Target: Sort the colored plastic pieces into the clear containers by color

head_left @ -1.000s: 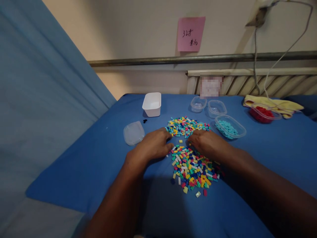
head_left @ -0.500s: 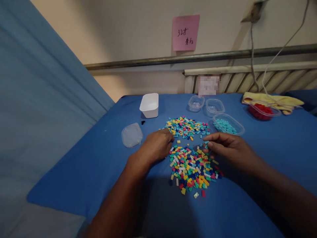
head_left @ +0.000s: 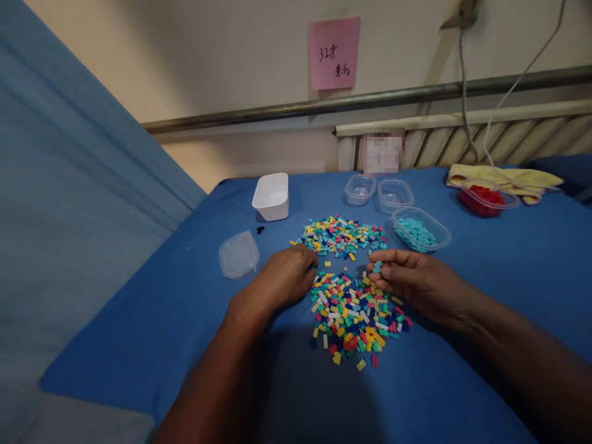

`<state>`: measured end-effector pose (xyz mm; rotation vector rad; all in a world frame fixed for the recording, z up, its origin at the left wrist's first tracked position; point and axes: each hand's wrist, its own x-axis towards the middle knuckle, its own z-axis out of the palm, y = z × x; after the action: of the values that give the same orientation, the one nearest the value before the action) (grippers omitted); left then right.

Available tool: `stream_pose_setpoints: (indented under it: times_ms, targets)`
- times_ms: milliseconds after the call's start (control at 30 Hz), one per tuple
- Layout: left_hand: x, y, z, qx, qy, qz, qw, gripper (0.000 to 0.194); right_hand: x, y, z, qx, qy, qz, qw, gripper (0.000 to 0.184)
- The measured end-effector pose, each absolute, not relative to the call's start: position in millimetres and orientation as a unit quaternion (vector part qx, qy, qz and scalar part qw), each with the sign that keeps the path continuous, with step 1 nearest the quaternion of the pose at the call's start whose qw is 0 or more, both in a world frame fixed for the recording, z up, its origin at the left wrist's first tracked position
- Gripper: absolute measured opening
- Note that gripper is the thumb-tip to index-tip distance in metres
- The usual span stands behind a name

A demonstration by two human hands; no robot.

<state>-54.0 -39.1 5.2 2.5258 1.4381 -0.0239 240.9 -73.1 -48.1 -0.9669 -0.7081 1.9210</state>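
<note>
Two heaps of tiny toy building bricks lie on the blue cloth, a far heap (head_left: 340, 235) and a near heap (head_left: 354, 317), in mixed colours. My right hand (head_left: 411, 280) hovers at the right of the gap between them, with light blue toy bricks (head_left: 377, 266) held at its thumb and fingers. My left hand (head_left: 289, 274) rests at the left side of the gap, its fingers curled; the fingertips are hidden, so what they hold, if anything, does not show. Just beyond my right hand stands a clear tub (head_left: 441, 237) with light blue bricks in it.
A white container (head_left: 272, 213) and a clear lid (head_left: 239, 256) are at the left, with small black pieces (head_left: 260, 229) between. Two clear tubs (head_left: 360, 191) stand at the back. Far right, a tub of red pieces (head_left: 483, 200) sits by a yellow cloth (head_left: 504, 176).
The view has shifted slightly, so everything sits a little further left. My right hand has turned somewhat, showing the light blue bricks more clearly. My left hand keeps its place beside the heaps.
</note>
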Motion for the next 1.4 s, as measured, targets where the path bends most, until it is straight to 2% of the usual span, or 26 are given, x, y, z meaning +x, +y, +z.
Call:
stream_pose_setpoints:
  times_ms: [200, 300, 367, 433, 600, 800, 1200, 1400]
  targets:
    - [-56.0, -34.0, 2.7, 0.852, 0.504, 0.029, 0.136, 0.016, 241.8, -70.8, -49.2, -0.385, -0.307, 0.769, 0.408, 0.043]
    - [-47.6, -36.8, 6.5, 0.838, 0.484, 0.147, 0.204, 0.011, 240.4, -70.4, -49.1, -0.380, -0.302, 0.769, 0.417, 0.043]
    - [-36.6, -42.4, 7.4, 0.823, 0.437, 0.247, 0.267, 0.006, 237.5, -71.6, -49.6, -0.378, -0.303, 0.770, 0.415, 0.043]
    - [-23.9, -49.7, 5.1, 0.825, 0.375, 0.310, 0.288, 0.004, 233.1, -73.9, -49.9, -0.373, -0.310, 0.775, 0.407, 0.044]
    - [-2.7, -60.6, -9.4, 0.889, 0.276, 0.321, 0.173, 0.012, 223.8, -78.6, -48.5, -0.333, -0.339, 0.791, 0.385, 0.046]
    - [1.0, -59.7, -16.2, 0.900, 0.258, 0.345, 0.068, 0.028, 223.6, -77.4, -44.0, -0.309, -0.340, 0.799, 0.387, 0.037]
    - [3.4, -57.1, -18.9, 0.915, 0.222, 0.333, 0.049, 0.034, 232.2, -75.6, -38.9, -0.301, -0.325, 0.806, 0.392, 0.029]
    - [-0.5, -55.3, -16.8, 0.906, 0.217, 0.362, 0.034, 0.039, 240.2, -74.6, -31.2, -0.337, -0.347, 0.779, 0.399, 0.036]
